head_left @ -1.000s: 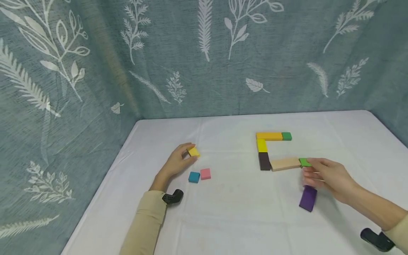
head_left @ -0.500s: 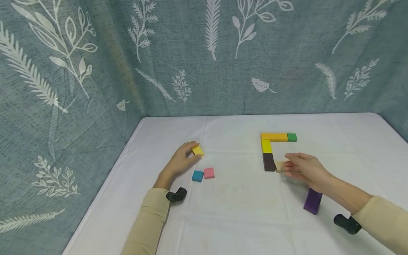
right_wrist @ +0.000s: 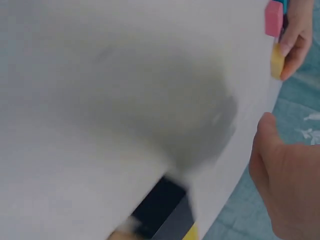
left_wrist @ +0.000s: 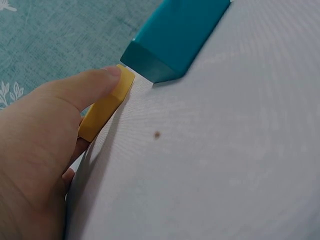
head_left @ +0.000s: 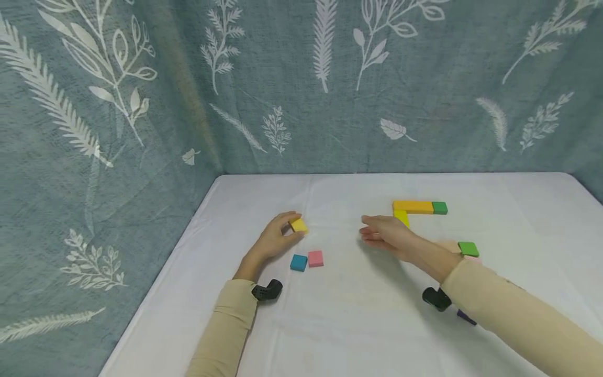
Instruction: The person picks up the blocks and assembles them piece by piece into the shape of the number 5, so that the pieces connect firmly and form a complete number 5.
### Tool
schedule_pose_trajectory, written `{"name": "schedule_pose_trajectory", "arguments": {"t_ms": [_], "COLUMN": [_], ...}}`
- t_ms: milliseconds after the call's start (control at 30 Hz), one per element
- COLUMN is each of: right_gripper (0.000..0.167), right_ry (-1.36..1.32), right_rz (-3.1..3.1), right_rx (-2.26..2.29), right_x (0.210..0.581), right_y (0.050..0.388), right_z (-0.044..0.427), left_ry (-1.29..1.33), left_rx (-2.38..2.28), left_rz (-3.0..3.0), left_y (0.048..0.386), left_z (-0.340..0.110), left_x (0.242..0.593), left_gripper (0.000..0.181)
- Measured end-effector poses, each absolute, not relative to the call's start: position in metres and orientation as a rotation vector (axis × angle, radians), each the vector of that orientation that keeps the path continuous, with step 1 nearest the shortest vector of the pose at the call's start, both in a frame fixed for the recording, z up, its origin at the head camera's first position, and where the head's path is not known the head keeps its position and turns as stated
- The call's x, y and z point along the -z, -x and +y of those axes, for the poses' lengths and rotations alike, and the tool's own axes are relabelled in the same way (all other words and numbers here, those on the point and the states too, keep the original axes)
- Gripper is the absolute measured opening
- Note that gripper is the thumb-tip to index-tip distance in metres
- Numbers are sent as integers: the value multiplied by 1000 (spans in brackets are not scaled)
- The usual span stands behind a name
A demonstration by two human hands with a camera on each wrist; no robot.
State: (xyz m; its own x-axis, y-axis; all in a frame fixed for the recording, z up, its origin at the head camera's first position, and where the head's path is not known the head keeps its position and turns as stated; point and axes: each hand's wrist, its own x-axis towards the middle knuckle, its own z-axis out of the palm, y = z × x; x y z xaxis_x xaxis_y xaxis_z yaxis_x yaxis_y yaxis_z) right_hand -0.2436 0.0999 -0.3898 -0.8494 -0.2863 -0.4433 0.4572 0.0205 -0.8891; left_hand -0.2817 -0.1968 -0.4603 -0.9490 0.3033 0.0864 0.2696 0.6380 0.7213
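1. A teal woven curtain point(head_left: 282, 57), printed with white leaves and sprigs, hangs in soft folds behind and to the left of the table.
2. A smooth white cloth, faintly creased, covers the round-cornered table point(head_left: 358, 330).
3. Beige sleeves point(head_left: 518, 319) clothe both forearms of a person at work; the right one crosses over part of the blocks.
4. The right hand point(head_left: 388, 234) hovers over the cloth, fingers loosely extended, thumb apart, holding nothing.
5. The left hand point(head_left: 273, 238) pinches a squarish golden-yellow block point(head_left: 299, 225) between thumb and finger, at the table's left side; whether the block touches the cloth cannot be told.
6. Black, curved wrist devices point(head_left: 267, 290) sit at both cuffs.
7. A long orange block point(head_left: 413, 207) lies flat, a dark green block point(head_left: 440, 208) against its right end, a bright yellow block point(head_left: 400, 217) meeting its left.
8. A crisp-edged dark block point(right_wrist: 167, 207) and a pale wood-toned block point(head_left: 449, 245) lie near the right forearm, a light green block point(head_left: 468, 248) at the pale one's end; a purple block point(head_left: 466, 317) peeks from under the sleeve.
9. Glossy teal point(head_left: 299, 263) and pink point(head_left: 315, 258) blocks lie side by side near the left hand.
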Motion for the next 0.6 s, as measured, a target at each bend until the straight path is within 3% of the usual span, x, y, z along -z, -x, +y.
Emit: {"name": "schedule_pose_trajectory", "arguments": {"t_ms": [333, 600], "right_gripper": [58, 58], "right_ry": [-208, -243], "right_rz": [1735, 1746], "right_rx": [1885, 1844], "right_x": [402, 408], "right_y": [274, 284], "right_z": [25, -7], "left_ry": [-477, -514], "left_rx": [-1164, -1179], "left_rz": [2839, 2861], "left_y": [280, 278], "left_z": [-197, -199], "left_x": [462, 460], "left_gripper": [52, 52]}}
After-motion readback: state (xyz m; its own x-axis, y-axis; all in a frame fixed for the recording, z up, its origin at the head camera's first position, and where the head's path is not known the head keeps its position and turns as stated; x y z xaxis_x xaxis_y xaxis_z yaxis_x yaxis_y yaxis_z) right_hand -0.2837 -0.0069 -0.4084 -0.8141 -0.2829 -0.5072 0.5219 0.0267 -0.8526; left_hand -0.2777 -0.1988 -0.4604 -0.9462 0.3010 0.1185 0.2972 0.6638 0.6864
